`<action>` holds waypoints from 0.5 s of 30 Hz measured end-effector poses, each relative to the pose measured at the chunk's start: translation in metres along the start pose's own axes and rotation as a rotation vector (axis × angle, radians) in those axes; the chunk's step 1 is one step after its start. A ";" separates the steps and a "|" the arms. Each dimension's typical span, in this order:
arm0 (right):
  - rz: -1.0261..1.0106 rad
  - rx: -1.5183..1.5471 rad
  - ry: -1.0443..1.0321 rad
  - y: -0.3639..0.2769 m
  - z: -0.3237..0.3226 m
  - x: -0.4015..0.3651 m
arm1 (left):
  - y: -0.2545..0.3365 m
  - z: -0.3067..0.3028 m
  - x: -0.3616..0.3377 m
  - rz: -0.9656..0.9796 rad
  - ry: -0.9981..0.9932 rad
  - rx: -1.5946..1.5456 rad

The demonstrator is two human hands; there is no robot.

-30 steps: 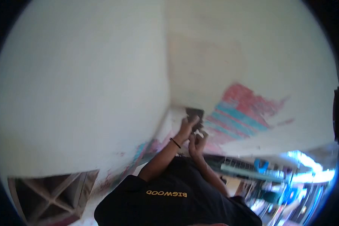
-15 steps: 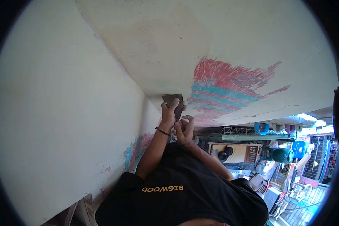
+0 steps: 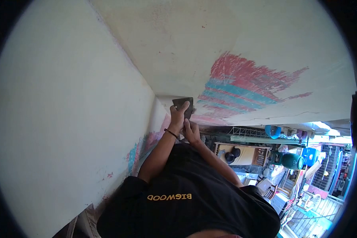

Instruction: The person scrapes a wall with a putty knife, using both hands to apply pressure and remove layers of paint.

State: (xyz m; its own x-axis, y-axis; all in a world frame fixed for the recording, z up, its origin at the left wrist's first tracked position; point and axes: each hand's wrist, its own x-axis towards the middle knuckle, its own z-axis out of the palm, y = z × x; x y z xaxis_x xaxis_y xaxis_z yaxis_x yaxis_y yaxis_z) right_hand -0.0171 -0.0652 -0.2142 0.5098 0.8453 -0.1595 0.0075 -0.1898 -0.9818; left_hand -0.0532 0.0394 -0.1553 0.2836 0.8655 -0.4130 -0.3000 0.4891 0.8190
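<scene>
My left hand [image 3: 178,114], with a dark bracelet at its wrist, grips a dark flat-bladed scraper [image 3: 187,111], its thumb lying along the blade. The blade is near the corner where the pale left wall [image 3: 75,103] meets the second wall surface [image 3: 178,67]. Just below, my right hand [image 3: 192,133] is closed at the lower end of the scraper, its fingers partly hidden. To the right of the blade, a patch of red and blue paint [image 3: 242,85] shows on the pale surface, with ragged scratched edges.
More red and blue marks [image 3: 133,156] run low on the left wall. A thin crack [image 3: 281,116] crosses the right surface. Further off at the right are a framed board [image 3: 242,154] with a dark cap, a green container [image 3: 292,160] and a blue container [image 3: 311,156].
My right hand has moved in against the scraper's lower end, its raised finger now folded down. The view has shifted slightly; my left hand keeps its grip on the scraper.
</scene>
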 end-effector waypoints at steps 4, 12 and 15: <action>0.187 0.048 -0.037 0.002 0.003 0.004 | 0.011 -0.002 -0.001 0.006 -0.206 0.011; 0.155 -0.053 -0.091 0.001 -0.002 0.022 | -0.030 -0.017 0.027 0.056 -0.079 0.097; 0.305 0.071 -0.181 0.006 -0.003 0.025 | -0.018 -0.015 0.022 0.014 -0.096 0.071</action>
State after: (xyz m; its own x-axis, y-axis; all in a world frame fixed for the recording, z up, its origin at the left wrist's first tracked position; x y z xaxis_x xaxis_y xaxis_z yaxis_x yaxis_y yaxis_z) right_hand -0.0022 -0.0470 -0.2239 0.3186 0.8312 -0.4556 -0.1847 -0.4170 -0.8900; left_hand -0.0548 0.0514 -0.1851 0.3669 0.8559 -0.3644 -0.2403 0.4656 0.8517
